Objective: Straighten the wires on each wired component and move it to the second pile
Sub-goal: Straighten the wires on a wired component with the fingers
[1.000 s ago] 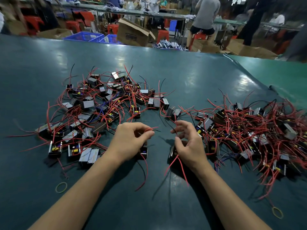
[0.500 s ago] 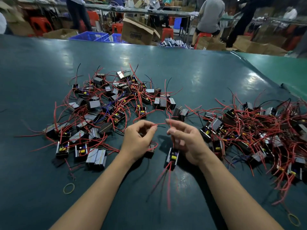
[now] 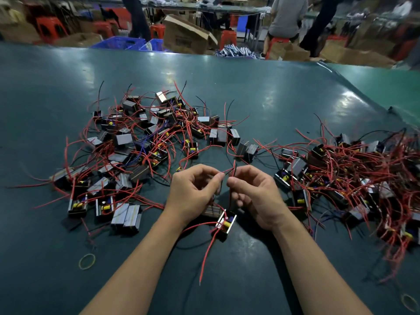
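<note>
Two heaps of small black wired components with red and black leads lie on the green table (image 3: 250, 87): a spread-out pile (image 3: 145, 146) at the left and a tangled pile (image 3: 354, 176) at the right. Between them, my left hand (image 3: 193, 194) pinches a red wire end between thumb and forefinger. My right hand (image 3: 256, 196) pinches a thin dark wire beside it, fingertips almost touching the left ones. Below the hands hangs a component (image 3: 225, 223) with a yellow part, a long red lead trailing toward me. A second component (image 3: 212, 210) sits partly hidden under my left wrist.
Two yellow rubber bands lie on the table, one (image 3: 87, 261) near my left forearm and one (image 3: 410, 303) at the bottom right corner. Beyond the far table edge are cardboard boxes (image 3: 184, 35), blue crates, red stools and people.
Both hands have come together at the centre and now pinch wire ends. The component that lay by my right hand now hangs between the wrists, its red lead trailing straighter toward me.
</note>
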